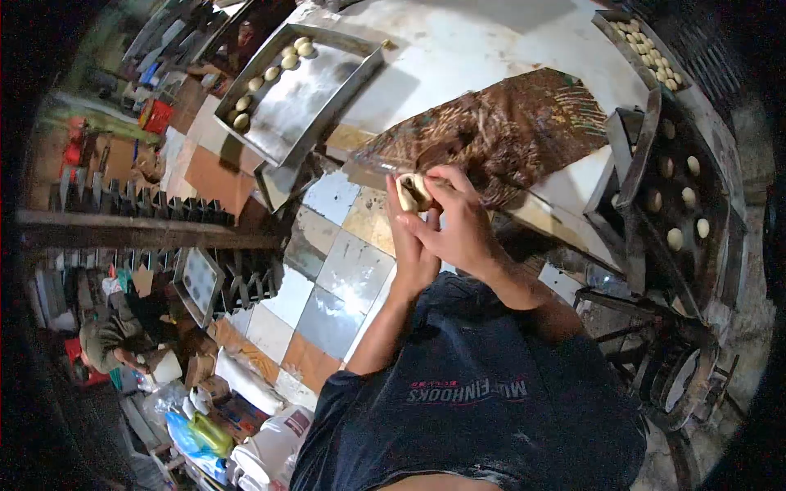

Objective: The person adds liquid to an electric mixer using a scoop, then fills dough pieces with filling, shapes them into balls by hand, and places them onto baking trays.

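Note:
Both hands meet in front of the body, just short of the table's edge. A pale piece of dough [413, 192] with a dark filling showing in its opening lies between them. My left hand [415, 237] supports it from the left side and below, fingers pointing up. My right hand [461, 219] has its fingers bent against the dough's right side. Beyond the hands, a large heap of dark brown, sticky filling [508, 131] spreads over the white tabletop [458, 41].
A metal tray [303, 98] with several dough balls stands at the upper left. Dark trays [679, 204] with dough pieces are at the right, another tray [643, 53] at the upper right. A person [110, 344] is at the lower left, near a white bucket [274, 446].

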`<state>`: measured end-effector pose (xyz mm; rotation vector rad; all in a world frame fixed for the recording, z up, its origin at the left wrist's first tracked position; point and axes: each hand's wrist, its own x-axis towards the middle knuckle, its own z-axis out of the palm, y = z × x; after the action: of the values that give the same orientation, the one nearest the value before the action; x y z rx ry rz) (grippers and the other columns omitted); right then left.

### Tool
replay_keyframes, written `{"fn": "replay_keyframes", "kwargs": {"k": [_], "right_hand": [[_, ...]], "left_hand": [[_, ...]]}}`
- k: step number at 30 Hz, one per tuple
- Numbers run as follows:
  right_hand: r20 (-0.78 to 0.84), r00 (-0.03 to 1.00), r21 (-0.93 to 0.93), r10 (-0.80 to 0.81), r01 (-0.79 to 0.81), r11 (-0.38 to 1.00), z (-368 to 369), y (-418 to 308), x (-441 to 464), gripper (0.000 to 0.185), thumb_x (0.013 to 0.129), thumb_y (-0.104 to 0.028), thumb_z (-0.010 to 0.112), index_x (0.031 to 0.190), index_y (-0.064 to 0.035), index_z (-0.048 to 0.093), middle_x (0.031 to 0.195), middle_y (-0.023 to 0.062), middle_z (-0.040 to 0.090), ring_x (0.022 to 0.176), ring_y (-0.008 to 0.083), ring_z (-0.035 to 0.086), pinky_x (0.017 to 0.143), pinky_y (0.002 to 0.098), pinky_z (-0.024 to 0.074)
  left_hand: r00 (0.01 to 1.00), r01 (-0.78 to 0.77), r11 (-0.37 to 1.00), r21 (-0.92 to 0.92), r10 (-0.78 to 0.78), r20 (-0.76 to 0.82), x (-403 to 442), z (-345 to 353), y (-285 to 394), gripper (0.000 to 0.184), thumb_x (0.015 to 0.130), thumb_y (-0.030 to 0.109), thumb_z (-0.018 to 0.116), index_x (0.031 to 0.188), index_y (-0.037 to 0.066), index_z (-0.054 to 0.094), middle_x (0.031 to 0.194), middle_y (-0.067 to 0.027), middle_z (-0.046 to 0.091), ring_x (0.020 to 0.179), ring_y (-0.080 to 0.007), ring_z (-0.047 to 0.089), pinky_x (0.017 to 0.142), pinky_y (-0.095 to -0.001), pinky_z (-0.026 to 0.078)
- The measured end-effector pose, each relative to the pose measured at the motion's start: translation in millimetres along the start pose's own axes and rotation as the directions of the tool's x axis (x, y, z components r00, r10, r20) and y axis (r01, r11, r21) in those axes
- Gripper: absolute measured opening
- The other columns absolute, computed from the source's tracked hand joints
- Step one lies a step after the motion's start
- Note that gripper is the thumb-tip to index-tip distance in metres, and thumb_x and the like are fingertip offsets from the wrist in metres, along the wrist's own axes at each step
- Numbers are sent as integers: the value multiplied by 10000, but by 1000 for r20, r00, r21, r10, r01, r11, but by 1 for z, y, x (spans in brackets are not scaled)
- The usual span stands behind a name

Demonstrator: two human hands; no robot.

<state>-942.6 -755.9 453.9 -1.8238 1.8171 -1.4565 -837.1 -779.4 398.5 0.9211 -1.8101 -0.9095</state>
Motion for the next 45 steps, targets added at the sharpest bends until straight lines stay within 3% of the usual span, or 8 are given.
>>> {"fn": "replay_keyframes", "kwargs": {"k": [6,10,12,19,27,35,42,45], "right_hand": [[-41,956,-58,-290,287,956,20,-77,-23,221,791,-98,670,956,35,606,980,135,599,830,308,620,722,379,506],[76,957,177,-281,264,948,13,-120,-38,235,732,-59,744,947,3,675,894,95,644,755,192,633,637,261,492],[416,884,388,212,-384,838,10,-132,-44,232,742,-64,751,953,3,680,876,80,649,724,104,614,603,204,466],[244,957,264,-158,91,960,9,-161,-66,313,678,-53,779,950,41,655,913,130,627,726,199,653,648,277,530],[49,988,197,-146,133,971,-59,-132,-73,263,676,-95,779,897,-12,662,861,78,630,685,203,626,595,291,502],[-193,981,253,-3,53,966,-164,-74,-101,221,675,2,739,888,5,684,919,145,674,833,223,662,738,304,526],[-454,880,265,-136,280,923,-265,3,-138,260,712,22,678,970,5,669,1029,173,660,954,273,655,819,347,520],[-387,922,310,17,112,944,-292,25,-153,186,798,-57,623,974,-2,649,965,176,665,889,307,662,785,365,511]], "left_hand": [[972,48,585,-810,-212,-95,-50,-91,44,732,920,214,561,1467,-1,125,1359,-159,395,1215,-220,427,1024,-348,330],[991,-12,697,-717,-89,-104,-81,-136,28,616,834,402,669,1272,-4,520,1338,-179,428,1171,-253,468,964,-368,388],[975,-143,851,-505,34,-219,-92,-145,30,470,839,398,663,1108,14,617,1259,-207,510,1103,-285,526,917,-383,423],[919,-182,953,242,252,-303,-114,-144,47,368,783,157,700,1122,47,608,1088,-187,523,920,-286,570,740,-345,484],[996,3,632,-775,63,56,-88,-96,75,530,844,529,514,1024,39,606,995,-119,441,935,-215,442,828,-352,370],[958,-272,753,-599,269,-97,-50,40,136,359,836,353,621,999,51,514,975,-143,436,895,-221,438,773,-367,392],[915,90,578,-811,273,297,-38,179,213,1092,532,573,847,1300,-1,325,1043,-100,446,889,-171,452,763,-307,381],[731,-98,556,-826,603,319,-22,228,219,529,632,401,847,852,12,564,879,-103,573,792,-224,539,714,-338,433]]}}
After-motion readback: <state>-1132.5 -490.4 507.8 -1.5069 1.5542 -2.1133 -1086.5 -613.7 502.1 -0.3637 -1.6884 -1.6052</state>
